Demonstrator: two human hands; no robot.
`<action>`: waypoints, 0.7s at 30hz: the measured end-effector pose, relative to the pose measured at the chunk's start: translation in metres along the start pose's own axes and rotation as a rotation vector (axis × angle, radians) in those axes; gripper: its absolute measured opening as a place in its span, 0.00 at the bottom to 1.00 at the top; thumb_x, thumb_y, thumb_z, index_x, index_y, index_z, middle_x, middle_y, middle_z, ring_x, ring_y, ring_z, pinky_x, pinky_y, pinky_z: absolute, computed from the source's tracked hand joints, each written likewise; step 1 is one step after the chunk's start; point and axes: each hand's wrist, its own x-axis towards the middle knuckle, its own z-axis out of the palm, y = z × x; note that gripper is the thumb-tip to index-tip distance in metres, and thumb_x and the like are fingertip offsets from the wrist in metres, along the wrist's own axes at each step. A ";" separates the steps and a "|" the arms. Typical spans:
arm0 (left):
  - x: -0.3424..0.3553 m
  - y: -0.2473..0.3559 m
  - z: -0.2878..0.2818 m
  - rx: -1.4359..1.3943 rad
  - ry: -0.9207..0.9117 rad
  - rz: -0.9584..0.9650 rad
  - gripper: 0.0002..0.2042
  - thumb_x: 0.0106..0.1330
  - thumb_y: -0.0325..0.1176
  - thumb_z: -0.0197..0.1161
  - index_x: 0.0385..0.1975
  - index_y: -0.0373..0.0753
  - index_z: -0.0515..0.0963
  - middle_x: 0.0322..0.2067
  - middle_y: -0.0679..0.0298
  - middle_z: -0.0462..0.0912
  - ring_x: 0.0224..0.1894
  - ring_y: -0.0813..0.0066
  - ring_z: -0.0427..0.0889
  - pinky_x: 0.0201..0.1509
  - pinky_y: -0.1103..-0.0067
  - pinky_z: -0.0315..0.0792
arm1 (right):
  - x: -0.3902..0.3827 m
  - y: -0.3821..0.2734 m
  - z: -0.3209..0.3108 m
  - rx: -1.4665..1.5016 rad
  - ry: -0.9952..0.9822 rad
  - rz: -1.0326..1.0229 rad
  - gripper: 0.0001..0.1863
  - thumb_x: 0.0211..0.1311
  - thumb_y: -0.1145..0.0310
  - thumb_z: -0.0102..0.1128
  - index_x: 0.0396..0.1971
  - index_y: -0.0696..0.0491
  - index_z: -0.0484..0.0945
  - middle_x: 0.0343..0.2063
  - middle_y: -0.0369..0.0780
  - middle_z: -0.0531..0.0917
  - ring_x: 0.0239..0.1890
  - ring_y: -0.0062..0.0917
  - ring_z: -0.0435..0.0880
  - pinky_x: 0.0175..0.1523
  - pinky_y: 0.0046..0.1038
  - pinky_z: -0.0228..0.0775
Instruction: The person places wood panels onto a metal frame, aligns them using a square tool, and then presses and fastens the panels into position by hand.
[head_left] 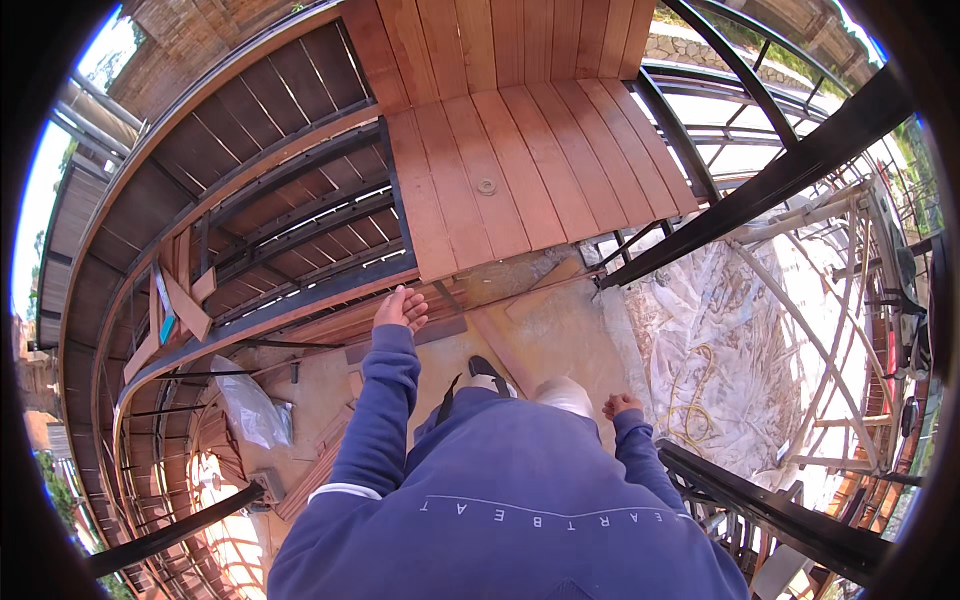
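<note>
My left hand (400, 310) is raised just off the near-left corner of a bench-like surface of reddish wood boards (540, 180). Its fingers are loosely bent but apart, with nothing in them. Lower and to the right, my right hand (622, 404) hangs beside my leg, its fingers curled in and no object showing. A small round tan ring or coil (487, 186) lies on the boards, out of reach of both hands.
Black metal framing (310, 325) curves along the left, with loose wood offcuts (185, 300) on it. A plastic bag (255, 405) lies on the floor. Dark beams (760, 190) cross on the right, above plastic sheeting (740, 330) and a yellow hose or rope (695, 405).
</note>
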 end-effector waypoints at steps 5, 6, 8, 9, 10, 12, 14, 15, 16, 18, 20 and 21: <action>0.003 -0.007 0.032 -0.158 -0.010 -0.008 0.18 0.61 0.47 0.53 0.42 0.40 0.67 0.36 0.62 0.76 0.36 0.71 0.76 0.35 0.74 0.73 | 0.032 -0.113 -0.045 0.269 0.103 -0.306 0.06 0.56 0.69 0.54 0.27 0.57 0.72 0.23 0.41 0.79 0.21 0.24 0.79 0.25 0.23 0.73; 0.006 -0.011 0.035 -0.189 0.006 -0.013 0.19 0.61 0.47 0.54 0.42 0.40 0.67 0.36 0.61 0.75 0.36 0.70 0.76 0.36 0.74 0.73 | 0.035 -0.144 -0.059 0.262 0.180 -0.439 0.07 0.56 0.68 0.55 0.29 0.56 0.72 0.25 0.40 0.80 0.24 0.22 0.79 0.26 0.22 0.72; 0.016 -0.020 0.032 -0.295 0.042 0.010 0.20 0.59 0.47 0.56 0.43 0.40 0.66 0.38 0.60 0.74 0.38 0.68 0.75 0.38 0.72 0.73 | 0.032 -0.223 -0.084 0.329 0.319 -0.596 0.08 0.56 0.66 0.57 0.31 0.54 0.73 0.27 0.37 0.79 0.27 0.18 0.77 0.30 0.20 0.71; 0.021 -0.023 0.034 -0.345 0.054 0.022 0.20 0.59 0.46 0.57 0.43 0.40 0.66 0.37 0.60 0.74 0.39 0.68 0.75 0.38 0.71 0.73 | 0.039 -0.256 -0.107 0.332 0.381 -0.721 0.09 0.56 0.65 0.57 0.33 0.54 0.73 0.28 0.35 0.79 0.30 0.18 0.76 0.31 0.19 0.70; 0.024 -0.029 0.039 -0.398 0.068 0.029 0.20 0.59 0.46 0.57 0.43 0.40 0.65 0.37 0.60 0.74 0.39 0.67 0.75 0.39 0.71 0.73 | 0.040 -0.291 -0.127 0.358 0.442 -0.848 0.12 0.56 0.64 0.58 0.37 0.54 0.73 0.33 0.36 0.77 0.34 0.18 0.75 0.33 0.19 0.69; 0.024 -0.032 0.050 -0.481 0.070 0.046 0.19 0.59 0.45 0.58 0.44 0.40 0.65 0.37 0.59 0.74 0.40 0.67 0.75 0.41 0.70 0.72 | 0.034 -0.363 -0.154 0.349 0.666 -1.115 0.25 0.54 0.62 0.61 0.46 0.60 0.66 0.40 0.41 0.74 0.41 0.24 0.74 0.43 0.23 0.68; 0.016 -0.045 0.055 -0.531 0.106 0.041 0.19 0.59 0.44 0.58 0.44 0.40 0.65 0.38 0.58 0.74 0.40 0.66 0.75 0.42 0.69 0.72 | 0.000 -0.425 -0.156 0.210 0.848 -1.307 0.31 0.52 0.63 0.63 0.49 0.66 0.61 0.45 0.46 0.70 0.48 0.29 0.71 0.50 0.28 0.66; 0.019 -0.045 0.062 -0.553 0.116 0.046 0.19 0.58 0.43 0.58 0.44 0.41 0.65 0.38 0.58 0.74 0.41 0.66 0.74 0.43 0.69 0.72 | -0.015 -0.451 -0.159 0.121 0.912 -1.337 0.33 0.51 0.63 0.64 0.51 0.65 0.58 0.48 0.47 0.69 0.51 0.29 0.67 0.52 0.30 0.64; 0.020 -0.047 0.067 -0.575 0.134 0.055 0.18 0.58 0.43 0.59 0.44 0.41 0.65 0.38 0.57 0.74 0.41 0.65 0.74 0.44 0.68 0.71 | -0.018 -0.470 -0.155 0.299 0.766 -1.448 0.38 0.49 0.62 0.66 0.54 0.64 0.56 0.50 0.46 0.67 0.53 0.30 0.65 0.54 0.31 0.61; 0.023 -0.047 0.080 -0.604 0.136 0.087 0.18 0.58 0.40 0.59 0.44 0.41 0.65 0.39 0.57 0.74 0.41 0.64 0.74 0.46 0.67 0.71 | -0.008 -0.496 -0.156 0.223 0.785 -1.534 0.40 0.46 0.58 0.67 0.54 0.61 0.57 0.51 0.45 0.66 0.54 0.31 0.66 0.57 0.32 0.60; 0.019 -0.046 0.097 -0.622 0.187 0.118 0.18 0.58 0.39 0.59 0.44 0.41 0.65 0.38 0.57 0.74 0.41 0.64 0.74 0.46 0.67 0.70 | 0.000 -0.515 -0.148 0.102 0.746 -1.563 0.43 0.41 0.54 0.69 0.54 0.60 0.57 0.49 0.46 0.66 0.51 0.34 0.68 0.56 0.36 0.60; 0.021 -0.048 0.101 -0.621 0.196 0.127 0.18 0.57 0.38 0.60 0.45 0.40 0.65 0.38 0.57 0.74 0.40 0.63 0.74 0.46 0.66 0.70 | 0.007 -0.521 -0.144 -0.125 0.918 -1.494 0.43 0.41 0.53 0.69 0.53 0.61 0.58 0.47 0.46 0.67 0.50 0.34 0.68 0.55 0.36 0.61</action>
